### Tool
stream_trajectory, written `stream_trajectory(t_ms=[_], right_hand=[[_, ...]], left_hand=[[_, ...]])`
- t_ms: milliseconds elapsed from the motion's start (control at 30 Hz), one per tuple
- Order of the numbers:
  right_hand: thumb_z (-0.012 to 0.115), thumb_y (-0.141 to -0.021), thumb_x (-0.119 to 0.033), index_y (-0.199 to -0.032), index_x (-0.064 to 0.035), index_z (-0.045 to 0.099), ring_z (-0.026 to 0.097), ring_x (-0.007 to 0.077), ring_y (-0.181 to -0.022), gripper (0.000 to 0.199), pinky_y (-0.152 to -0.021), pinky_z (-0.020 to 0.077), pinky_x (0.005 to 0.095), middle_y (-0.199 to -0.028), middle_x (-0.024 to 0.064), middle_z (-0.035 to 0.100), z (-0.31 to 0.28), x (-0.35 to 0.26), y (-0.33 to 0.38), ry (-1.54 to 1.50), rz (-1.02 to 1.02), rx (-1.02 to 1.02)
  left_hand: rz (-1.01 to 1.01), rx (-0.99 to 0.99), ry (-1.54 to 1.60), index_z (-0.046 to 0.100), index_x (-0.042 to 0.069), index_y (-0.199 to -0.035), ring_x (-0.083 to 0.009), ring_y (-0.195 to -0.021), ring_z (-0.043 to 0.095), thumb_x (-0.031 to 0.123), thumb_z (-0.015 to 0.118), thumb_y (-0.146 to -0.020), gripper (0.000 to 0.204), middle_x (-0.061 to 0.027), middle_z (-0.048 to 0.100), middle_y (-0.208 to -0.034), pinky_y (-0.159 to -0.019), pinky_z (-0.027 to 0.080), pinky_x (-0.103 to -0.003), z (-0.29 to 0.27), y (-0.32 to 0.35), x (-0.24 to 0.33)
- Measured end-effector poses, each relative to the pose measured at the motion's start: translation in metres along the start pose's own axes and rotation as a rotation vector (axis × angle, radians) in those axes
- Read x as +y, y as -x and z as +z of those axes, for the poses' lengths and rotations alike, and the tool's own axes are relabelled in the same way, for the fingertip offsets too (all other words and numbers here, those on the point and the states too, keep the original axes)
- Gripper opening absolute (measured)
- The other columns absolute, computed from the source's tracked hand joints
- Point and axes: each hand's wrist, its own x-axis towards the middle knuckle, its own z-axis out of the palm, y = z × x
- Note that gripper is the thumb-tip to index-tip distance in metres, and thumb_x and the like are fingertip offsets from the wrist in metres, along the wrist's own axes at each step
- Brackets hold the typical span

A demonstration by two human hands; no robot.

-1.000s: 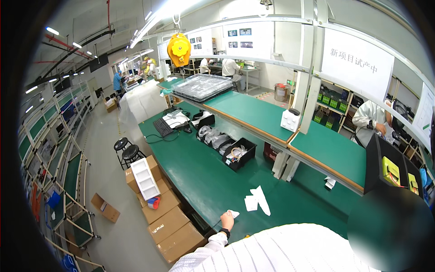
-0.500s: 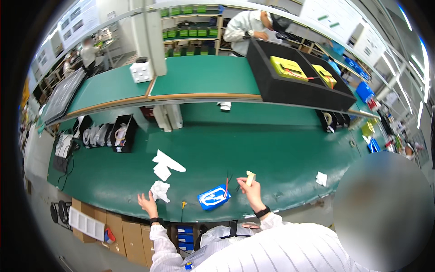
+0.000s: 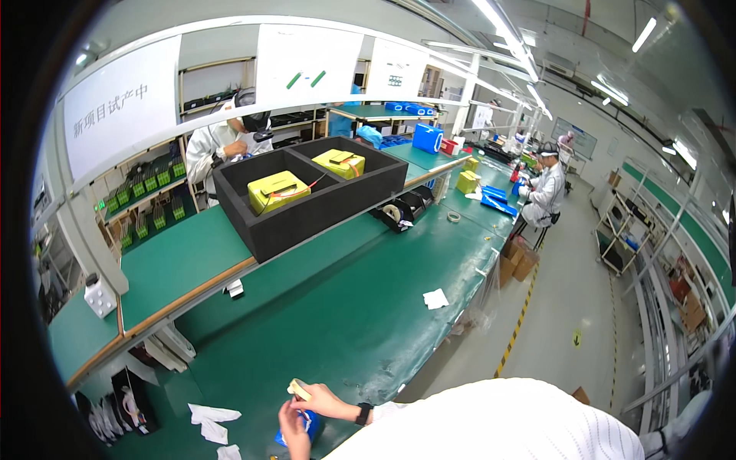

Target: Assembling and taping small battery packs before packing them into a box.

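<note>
So the right hand (image 3: pixel 325 401) had what looked like a cream tape roll (image 3: pixel 300 390) pinched up over the blue pack (image 3: pixel 311 424), probably keeping it handy. That pack sat on the green bench (image 3: pixel 368 307), partly hidden by the left hand (image 3: pixel 294 433); couldn't tell whether those fingers gripped anything. White scraps (image 3: pixel 216 415) lay leftward, maybe for elbow room.

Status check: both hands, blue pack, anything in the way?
Right hand gripping small cream item; left hand close by. Blue pack partly hidden behind hands. White scraps lie left, apart from pack.
</note>
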Motion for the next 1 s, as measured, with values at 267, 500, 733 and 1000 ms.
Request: stream_trajectory(t_ms=[267, 500, 733, 1000], right_hand=[[0.069, -0.090, -0.017, -0.100, 0.0026, 0.070, 0.066, 0.0118, -0.065, 0.022, -0.059, 0.0515, 0.0264, -0.079, 0.0088, 0.071, -0.031, -0.021, 0.032, -0.010, 0.075, 0.040], [0.068, -0.085, -0.021, -0.084, 0.0007, 0.066, 0.063, 0.0374, -0.070, 0.021, -0.064, 0.0511, 0.0410, -0.077, 0.0180, 0.066, -0.024, -0.022, 0.024, 0.458, -0.181, 0.071], [0.069, -0.085, -0.023, -0.081, -0.0019, 0.068, 0.065, 0.0351, -0.071, 0.021, -0.064, 0.0516, 0.0411, -0.074, 0.0154, 0.065, -0.005, -0.042, 0.024, 0.369, -0.211, 0.052], [0.072, -0.080, -0.019, -0.083, -0.0033, 0.069, 0.067, 0.0322, -0.074, 0.016, -0.066, 0.0531, 0.0386, -0.079, 0.0114, 0.068, -0.014, -0.052, 0.030, 0.402, -0.217, -0.001]], left_hand=[[-0.489, -0.126, 0.040, 0.066, -0.001, -0.111, -0.0256, -0.081, 0.064, 0.017, 0.054, -0.100, 0.025, -0.0184, 0.068, -0.090, -0.075, 0.049, -0.034, 0.040, -0.002, 0.004], [-0.353, -0.053, 0.111, 0.066, -0.002, -0.106, -0.0226, -0.079, 0.062, 0.013, 0.055, -0.099, 0.020, -0.0158, 0.068, -0.088, -0.073, 0.048, -0.033, 0.045, 0.007, -0.012], [-0.465, 0.027, 0.090, 0.066, -0.002, -0.103, -0.0159, -0.079, 0.059, 0.009, 0.057, -0.097, 0.016, -0.0105, 0.067, -0.086, -0.072, 0.048, -0.030, 0.013, -0.009, 0.044], [-0.416, 0.322, 0.112, 0.071, -0.006, -0.101, -0.0154, -0.069, 0.065, -0.002, 0.064, -0.087, 0.016, -0.0153, 0.071, -0.080, -0.065, 0.049, -0.029, 0.035, -0.011, 0.062]])
